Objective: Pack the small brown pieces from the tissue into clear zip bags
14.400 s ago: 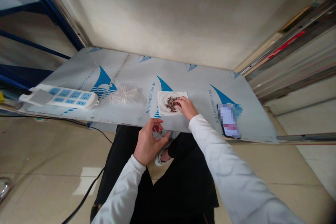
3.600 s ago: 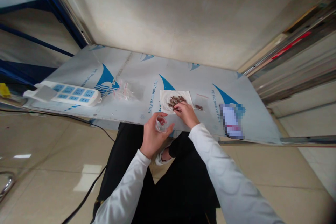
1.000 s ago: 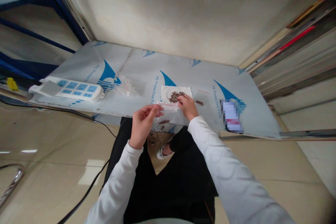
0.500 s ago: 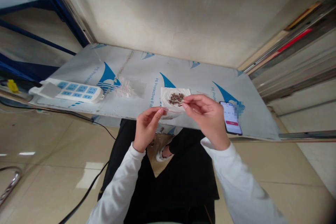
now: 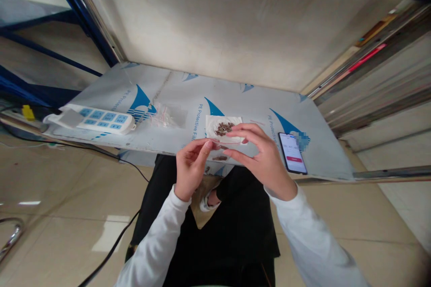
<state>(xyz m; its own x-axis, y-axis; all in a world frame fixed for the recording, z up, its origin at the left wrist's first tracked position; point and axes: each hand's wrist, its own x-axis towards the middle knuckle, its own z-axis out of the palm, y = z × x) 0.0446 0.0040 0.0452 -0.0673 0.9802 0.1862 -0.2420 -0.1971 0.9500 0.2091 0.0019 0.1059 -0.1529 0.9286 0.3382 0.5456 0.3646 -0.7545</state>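
Note:
Thumb and forefinger of my left hand [image 5: 191, 168] pinch the edge of a small clear zip bag [image 5: 225, 142] with a red strip along its mouth. Several small brown metal pieces, which look like screws, show low in the bag. Just right of it is my right hand [image 5: 261, 152], its thumb and fingers spread apart around the bag's mouth; I see nothing held in them. Beyond the fingers, a pile of small metal screws [image 5: 224, 128] lies on a white tissue or shallow dish [image 5: 210, 121], partly covered by my right fingers.
To the left lie a white power strip [image 5: 107, 120] and a heap of clear zip bags [image 5: 163, 116]. A phone [image 5: 292, 153] with its screen lit rests on the right. All sit on a film-covered shelf [image 5: 232, 94] with a wall behind and blue frame bars [image 5: 81, 18] at left.
My right hand has moved from the pile toward the bag's mouth, and its fingers have spread from a pinch. Metal pieces now show in the bag. My left hand keeps its grip.

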